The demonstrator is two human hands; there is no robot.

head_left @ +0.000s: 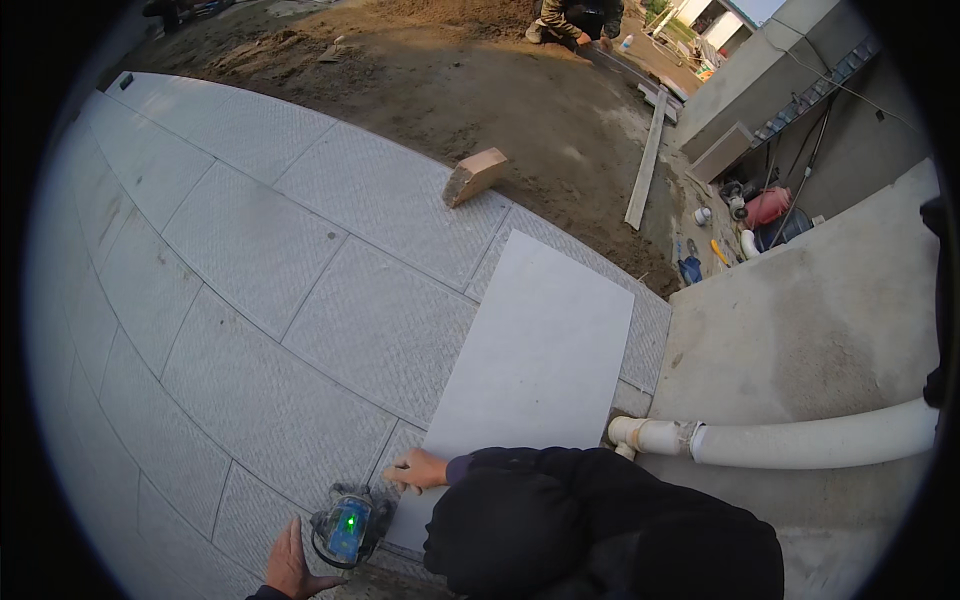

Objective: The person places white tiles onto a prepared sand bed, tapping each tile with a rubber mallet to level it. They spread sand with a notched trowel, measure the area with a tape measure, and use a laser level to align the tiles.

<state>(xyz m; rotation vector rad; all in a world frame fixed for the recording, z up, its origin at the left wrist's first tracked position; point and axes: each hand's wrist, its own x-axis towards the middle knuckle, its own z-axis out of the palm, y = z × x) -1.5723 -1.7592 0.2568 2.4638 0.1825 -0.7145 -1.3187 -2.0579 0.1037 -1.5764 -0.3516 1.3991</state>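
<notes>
At the lower left, my left hand [290,565] is open, fingers raised and thumb spread, beside a laser level [350,526] with a blue panel and a bright green light. A small gap seems to separate that hand from the device. My right hand [418,470] comes in along a dark sleeve and rests low at the left edge of a smooth, pale rectangular slab [545,335]. Its fingers are bent together; whatever they hold, if anything, is too small to make out. The slab lies over textured grey paving [385,320], its near end partly hidden by dark clothing.
A brick-like block [474,177] stands on the paving's far edge, beside bare soil [400,110]. A white pipe [820,437] runs along the concrete at right. A long board [648,160] lies beyond, and another person [575,20] crouches at the top.
</notes>
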